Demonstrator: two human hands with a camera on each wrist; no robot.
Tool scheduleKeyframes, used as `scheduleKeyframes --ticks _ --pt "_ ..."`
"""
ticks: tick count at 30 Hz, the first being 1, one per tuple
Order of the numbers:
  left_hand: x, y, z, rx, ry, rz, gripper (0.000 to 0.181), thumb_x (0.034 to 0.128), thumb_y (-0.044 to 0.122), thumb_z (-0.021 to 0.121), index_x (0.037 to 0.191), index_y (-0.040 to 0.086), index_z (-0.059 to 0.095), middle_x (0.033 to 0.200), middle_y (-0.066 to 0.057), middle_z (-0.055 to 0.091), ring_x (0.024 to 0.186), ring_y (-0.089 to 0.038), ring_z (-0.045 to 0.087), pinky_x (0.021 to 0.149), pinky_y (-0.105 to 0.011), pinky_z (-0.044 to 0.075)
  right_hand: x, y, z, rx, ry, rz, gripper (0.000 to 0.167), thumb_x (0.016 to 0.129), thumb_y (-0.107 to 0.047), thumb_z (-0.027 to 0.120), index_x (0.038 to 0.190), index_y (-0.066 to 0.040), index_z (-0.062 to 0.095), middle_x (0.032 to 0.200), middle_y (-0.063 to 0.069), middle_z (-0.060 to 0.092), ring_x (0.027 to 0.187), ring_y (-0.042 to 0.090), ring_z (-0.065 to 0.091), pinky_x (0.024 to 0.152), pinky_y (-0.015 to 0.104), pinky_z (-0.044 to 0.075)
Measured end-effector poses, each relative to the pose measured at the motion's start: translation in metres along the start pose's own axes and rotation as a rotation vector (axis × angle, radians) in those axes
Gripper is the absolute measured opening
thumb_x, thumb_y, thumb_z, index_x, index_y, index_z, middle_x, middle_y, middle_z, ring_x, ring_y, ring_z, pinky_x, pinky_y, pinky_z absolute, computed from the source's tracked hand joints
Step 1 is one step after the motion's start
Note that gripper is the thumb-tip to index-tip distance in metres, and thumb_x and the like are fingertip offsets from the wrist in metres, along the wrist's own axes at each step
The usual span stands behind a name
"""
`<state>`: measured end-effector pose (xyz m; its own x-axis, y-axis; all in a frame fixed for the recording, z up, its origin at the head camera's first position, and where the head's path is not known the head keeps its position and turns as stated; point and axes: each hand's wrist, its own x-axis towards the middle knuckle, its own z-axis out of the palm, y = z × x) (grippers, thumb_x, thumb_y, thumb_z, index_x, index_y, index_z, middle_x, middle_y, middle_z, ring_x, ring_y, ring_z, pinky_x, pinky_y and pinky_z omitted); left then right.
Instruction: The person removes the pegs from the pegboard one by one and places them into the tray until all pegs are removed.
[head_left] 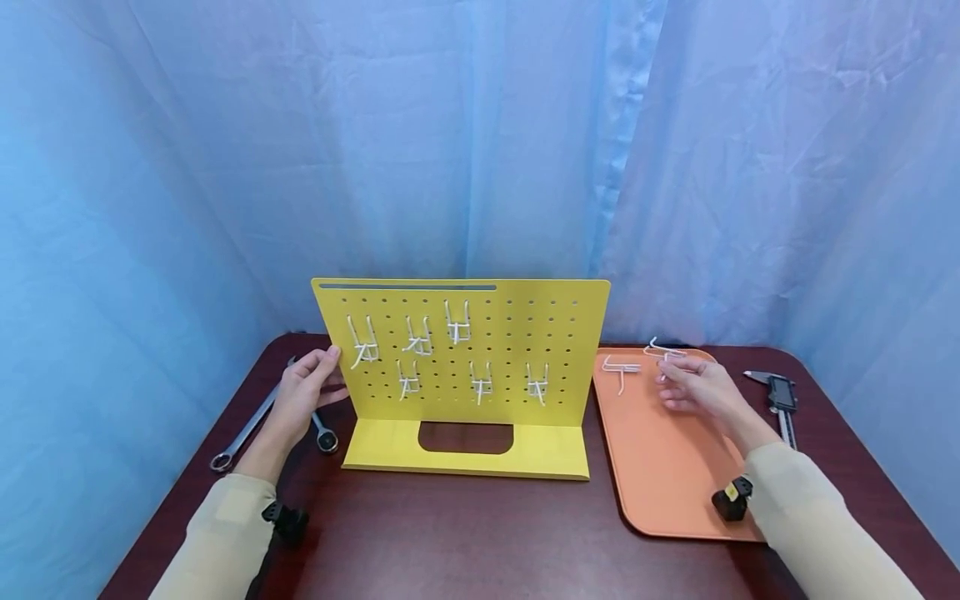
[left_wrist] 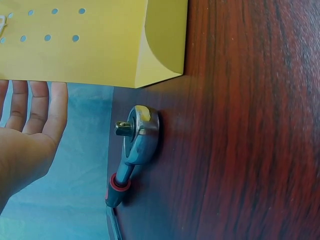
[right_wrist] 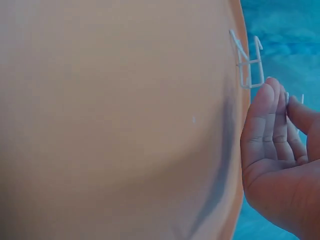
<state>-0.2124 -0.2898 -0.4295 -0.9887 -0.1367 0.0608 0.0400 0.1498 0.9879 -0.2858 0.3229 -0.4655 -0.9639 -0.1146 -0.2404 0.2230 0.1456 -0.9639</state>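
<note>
A yellow pegboard stand (head_left: 525, 350) stands upright, with several white wire hooks (head_left: 457, 325) hung on its face. My left hand (head_left: 303, 396) grips the board's left edge, thumb at the front. In the left wrist view, the fingers (left_wrist: 57, 107) reach behind the board. Over the far part of an orange tray (head_left: 675, 475), my right hand (head_left: 697, 387) pinches a white wire hook (head_left: 656, 346), partly covered by the fingers. Another white hook (head_left: 621, 367) lies on the tray to its left, and the right wrist view shows a white hook (right_wrist: 250, 62) beyond the fingertips.
A combination wrench (head_left: 243, 437) and a ratchet (head_left: 326, 437) lie left of the board; the left wrist view shows the ratchet head (left_wrist: 142, 135) close up. Right of the tray is a digital caliper (head_left: 782, 396). Blue curtains (head_left: 465, 142) hang behind the dark wooden table (head_left: 450, 533).
</note>
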Motion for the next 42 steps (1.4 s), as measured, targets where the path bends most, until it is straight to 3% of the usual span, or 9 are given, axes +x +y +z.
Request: scheduleKeyframes --ticks 7,19,30,35,42 --pt "0.0 -0.001 0.002 -0.006 0.003 -0.011 0.048 0.0993 0.054 0.058 0.104 0.007 0.062 0.101 0.004 0.072 0.094 -0.014 0.07 0.08 -0.03 0.06 0.012 0.011 0.001 -0.021 -0.07 0.023 0.063 0.107 -0.027 0.056 0.15 0.011 0.031 0.097 -0.002 0.074 0.079 0.011 0.073 0.072 0.03 0.061" --pt "0.001 0.002 0.002 -0.001 -0.002 -0.011 0.044 0.1003 0.053 0.057 0.102 0.009 0.062 0.103 0.004 0.072 0.094 -0.014 0.07 0.08 -0.029 0.06 0.015 0.009 0.006 -0.05 -0.025 0.114 0.055 0.104 -0.029 0.062 0.142 0.008 0.048 0.092 -0.002 0.074 0.078 0.009 0.073 0.071 0.026 0.061" --pt "0.0 0.002 0.001 0.007 0.006 -0.002 0.047 0.0991 0.055 0.057 0.102 0.009 0.062 0.104 0.0 0.071 0.094 -0.015 0.069 0.079 -0.029 0.06 0.011 0.011 0.01 -0.049 -0.031 0.135 0.046 0.102 -0.035 0.064 0.127 0.004 0.061 0.087 -0.001 0.074 0.077 0.008 0.073 0.071 0.026 0.06" --pt "0.0 0.001 0.001 0.013 0.002 0.007 0.048 0.0994 0.055 0.057 0.104 0.007 0.062 0.107 -0.003 0.071 0.094 -0.014 0.07 0.079 -0.029 0.06 0.011 0.012 0.01 -0.03 -0.035 0.125 0.047 0.102 -0.037 0.063 0.129 0.002 0.06 0.088 -0.003 0.074 0.078 0.007 0.073 0.071 0.025 0.06" --pt "0.0 0.0 0.0 0.016 -0.003 0.012 0.049 0.0999 0.054 0.056 0.105 0.006 0.061 0.103 0.003 0.072 0.094 -0.012 0.07 0.08 -0.029 0.06 0.008 0.005 0.01 -0.022 -0.042 0.131 0.05 0.104 -0.035 0.06 0.131 0.006 0.054 0.091 -0.002 0.073 0.082 0.01 0.074 0.075 0.029 0.061"
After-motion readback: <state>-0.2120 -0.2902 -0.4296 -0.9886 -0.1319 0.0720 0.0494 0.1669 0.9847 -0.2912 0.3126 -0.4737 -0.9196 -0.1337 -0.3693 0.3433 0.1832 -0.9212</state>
